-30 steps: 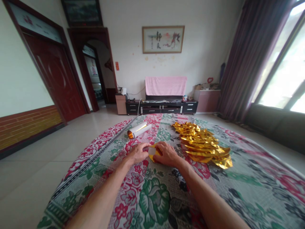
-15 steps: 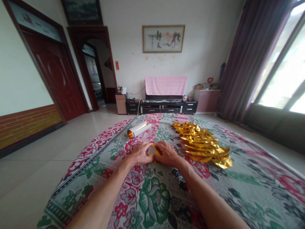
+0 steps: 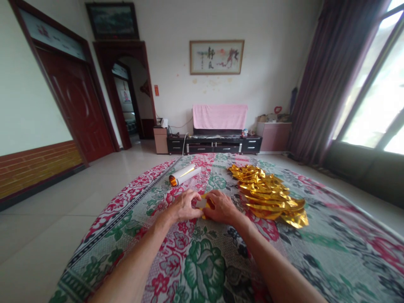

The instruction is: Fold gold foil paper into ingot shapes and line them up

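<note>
Between both hands is a small piece of gold foil paper (image 3: 202, 203), its pale grey-white back partly showing and the rest covered by fingers. My left hand (image 3: 185, 205) pinches its left side with thumb and fingers. On the other side my right hand (image 3: 221, 206) is curled over the paper's right part, close to the tablecloth. Beyond my left hand lies a loose roll of sheets (image 3: 186, 174), white outside and gold inside. To the right of my right hand spreads a row of folded gold foil pieces (image 3: 268, 191), overlapping one another.
A floral tablecloth (image 3: 205, 269) covers the round table. Past its far edge stands a low black TV cabinet (image 3: 214, 145) with a pink cloth (image 3: 220, 116) over the screen. Purple curtains (image 3: 315, 84) hang at the right; a dark red door (image 3: 71, 101) is at the left.
The view has tilted up slightly, so everything sits a little lower. Both hands stay on the gold paper, and their fingers have shifted a little on it.
</note>
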A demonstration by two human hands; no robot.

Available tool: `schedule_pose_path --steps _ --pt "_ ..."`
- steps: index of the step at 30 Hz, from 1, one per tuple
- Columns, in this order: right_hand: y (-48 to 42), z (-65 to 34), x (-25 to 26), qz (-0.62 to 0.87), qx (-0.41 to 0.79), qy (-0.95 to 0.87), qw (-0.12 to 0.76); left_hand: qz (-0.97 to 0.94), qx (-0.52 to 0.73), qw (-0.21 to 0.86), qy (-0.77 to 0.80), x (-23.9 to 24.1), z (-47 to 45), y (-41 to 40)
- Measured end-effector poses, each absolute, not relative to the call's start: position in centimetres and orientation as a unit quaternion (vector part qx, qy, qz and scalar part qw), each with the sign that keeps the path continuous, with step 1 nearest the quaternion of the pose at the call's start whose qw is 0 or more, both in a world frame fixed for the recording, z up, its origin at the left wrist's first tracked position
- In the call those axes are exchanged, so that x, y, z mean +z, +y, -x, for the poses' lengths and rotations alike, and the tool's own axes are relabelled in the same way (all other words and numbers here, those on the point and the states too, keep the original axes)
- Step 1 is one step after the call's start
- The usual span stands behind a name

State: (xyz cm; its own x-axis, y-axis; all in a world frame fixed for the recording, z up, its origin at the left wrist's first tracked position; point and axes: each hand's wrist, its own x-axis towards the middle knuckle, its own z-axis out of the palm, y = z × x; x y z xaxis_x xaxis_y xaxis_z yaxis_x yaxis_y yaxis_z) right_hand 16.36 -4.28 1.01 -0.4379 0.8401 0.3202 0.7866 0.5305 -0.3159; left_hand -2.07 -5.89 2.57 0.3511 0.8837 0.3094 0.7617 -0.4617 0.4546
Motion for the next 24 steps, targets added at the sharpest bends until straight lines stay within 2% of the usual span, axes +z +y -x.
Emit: schedule_pose_path --steps 10,24 --pt "-6.2 -14.9 2.7 0.582 -0.02 -0.794 0.174 -0.814 0.226 0.089 0.528 2.4 2.0 -5.6" --pt "-6.1 -15.3 3.2 0.639 -0.032 -0.755 0.146 -0.839 0.161 0.071 0.514 3.2 0.3 -6.9"
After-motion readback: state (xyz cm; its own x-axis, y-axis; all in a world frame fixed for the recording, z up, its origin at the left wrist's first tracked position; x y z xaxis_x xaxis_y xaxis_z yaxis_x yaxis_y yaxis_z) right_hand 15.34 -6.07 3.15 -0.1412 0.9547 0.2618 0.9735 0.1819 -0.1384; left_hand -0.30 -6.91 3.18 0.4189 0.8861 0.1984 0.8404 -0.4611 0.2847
